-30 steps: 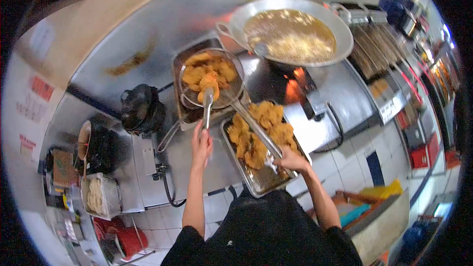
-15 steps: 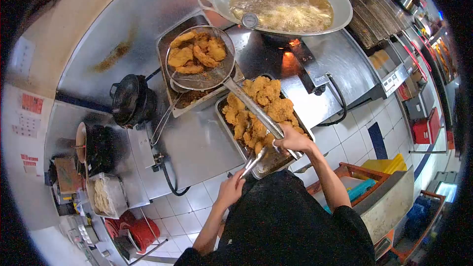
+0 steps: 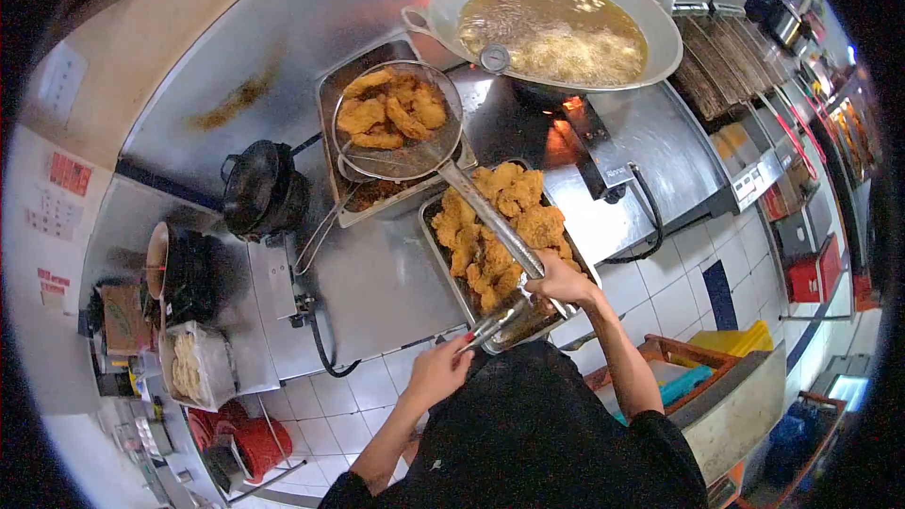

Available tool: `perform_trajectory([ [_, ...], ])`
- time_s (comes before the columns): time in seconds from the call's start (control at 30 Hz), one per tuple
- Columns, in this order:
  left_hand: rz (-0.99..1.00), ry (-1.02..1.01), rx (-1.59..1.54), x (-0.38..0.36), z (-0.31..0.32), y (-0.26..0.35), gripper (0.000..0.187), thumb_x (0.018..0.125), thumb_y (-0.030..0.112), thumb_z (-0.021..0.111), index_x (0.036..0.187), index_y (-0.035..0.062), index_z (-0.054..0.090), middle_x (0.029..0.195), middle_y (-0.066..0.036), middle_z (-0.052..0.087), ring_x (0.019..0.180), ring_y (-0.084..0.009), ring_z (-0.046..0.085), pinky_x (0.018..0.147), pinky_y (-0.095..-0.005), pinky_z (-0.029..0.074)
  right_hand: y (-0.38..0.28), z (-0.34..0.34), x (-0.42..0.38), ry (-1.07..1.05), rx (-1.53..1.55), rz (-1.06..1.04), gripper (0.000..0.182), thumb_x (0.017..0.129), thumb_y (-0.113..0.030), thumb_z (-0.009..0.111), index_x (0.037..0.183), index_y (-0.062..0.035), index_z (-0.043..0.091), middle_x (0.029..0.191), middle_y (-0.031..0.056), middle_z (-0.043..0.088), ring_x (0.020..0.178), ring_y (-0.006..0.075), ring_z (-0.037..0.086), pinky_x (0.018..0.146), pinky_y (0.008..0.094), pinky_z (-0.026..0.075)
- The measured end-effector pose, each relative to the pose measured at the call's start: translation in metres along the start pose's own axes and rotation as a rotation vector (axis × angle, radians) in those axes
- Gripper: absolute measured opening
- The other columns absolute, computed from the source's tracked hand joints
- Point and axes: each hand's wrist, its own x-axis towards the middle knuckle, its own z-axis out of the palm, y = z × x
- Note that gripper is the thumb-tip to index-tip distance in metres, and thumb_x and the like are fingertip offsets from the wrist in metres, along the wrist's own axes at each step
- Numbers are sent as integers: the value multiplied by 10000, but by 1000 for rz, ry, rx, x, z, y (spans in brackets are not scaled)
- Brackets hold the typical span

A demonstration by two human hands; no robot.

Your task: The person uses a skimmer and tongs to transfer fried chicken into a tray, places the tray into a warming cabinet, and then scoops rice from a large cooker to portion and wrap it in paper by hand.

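My right hand (image 3: 563, 281) is closed around the long metal handle of a round mesh strainer (image 3: 412, 162). Golden fried chicken pieces (image 3: 388, 115) lie in the strainer's far bowl. Below the handle sits a metal tray (image 3: 521, 332) heaped with crumbly fried chicken (image 3: 523, 200). My left hand (image 3: 440, 372) grips metal tongs (image 3: 495, 322) with a bit of red near the fingers. Their tips point over the near end of the tray, close to my right hand; whether they hold anything I cannot make out.
A wide wok (image 3: 666, 55) of bubbling oil stands over a lit burner at the back, a dial thermometer (image 3: 494, 58) at its rim. Under the strainer is a rectangular pan (image 3: 356, 217) with brown crumbs. A black lidded pot (image 3: 264, 190) stands left; a wooden-framed cart (image 3: 745, 405) is right.
My left hand has lowered slightly and the tongs lie flatter, their tips shifted right over the tray's near end. The view has tilted a little. The strainer stays over the crumb pan.
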Motion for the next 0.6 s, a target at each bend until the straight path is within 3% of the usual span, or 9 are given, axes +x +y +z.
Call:
perform_trajectory([
  [0.13,11,33,152,27,19,-28,196,870,219,567,1026,101,582,798,-170,648,720,-393,618,600,-492,475,-10,2,-5,34,-22,41,515,751,-13,566,1244,45,428,640,56,533,439,127,520,401,286,416],
  [0.2,10,75,180,23,13,-32,184,870,221,570,1007,101,596,778,-170,646,709,-389,621,602,-481,479,-5,-1,-6,25,-81,-50,321,810,-59,618,1091,21,485,689,55,538,458,123,514,399,276,419],
  [0.27,-78,-49,68,18,1,-32,175,876,227,564,976,91,608,759,-171,642,701,-389,618,607,-470,481,-1,-3,-5,75,-174,-4,359,794,-86,647,1100,29,500,740,68,564,503,129,534,486,319,462],
  [0.3,-23,-41,6,17,-5,-40,184,879,254,579,932,81,612,719,-150,631,662,-346,623,598,-429,480,21,-5,4,98,-229,-121,412,771,-118,669,1130,13,514,802,92,595,540,145,562,588,359,489],
  [0.33,-21,-24,13,18,-16,-45,184,879,254,579,932,81,612,719,-150,631,662,-346,623,598,-429,480,25,-7,7,114,-361,-86,442,752,-122,667,1157,-16,524,778,95,608,518,161,571,646,382,492],
  [0.4,-22,-67,-168,16,-37,-49,202,878,276,605,921,79,606,665,-109,595,602,-252,596,578,-377,461,27,-6,7,117,-296,-16,394,743,-115,653,1115,-35,548,695,87,600,494,165,577,583,362,487],
  [0.43,-69,-48,-209,18,-58,-35,219,888,280,614,858,66,584,616,-49,545,565,-145,516,552,-319,424,23,-5,5,99,-244,-37,321,740,-107,643,1043,-35,567,621,66,579,486,159,584,514,343,469],
  [0.57,-70,257,-392,58,-97,-39,258,933,276,565,822,45,534,600,4,491,555,-89,466,515,-264,386,35,-2,9,68,-130,-74,249,746,-60,649,972,-14,557,641,27,546,478,134,537,460,307,443],
  [0.6,-38,385,-455,75,-107,-33,275,945,281,549,810,43,518,607,18,481,555,-80,466,498,-251,374,-3,13,-10,73,-7,5,361,752,-17,606,1098,4,502,606,13,475,503,120,508,422,299,415],
])
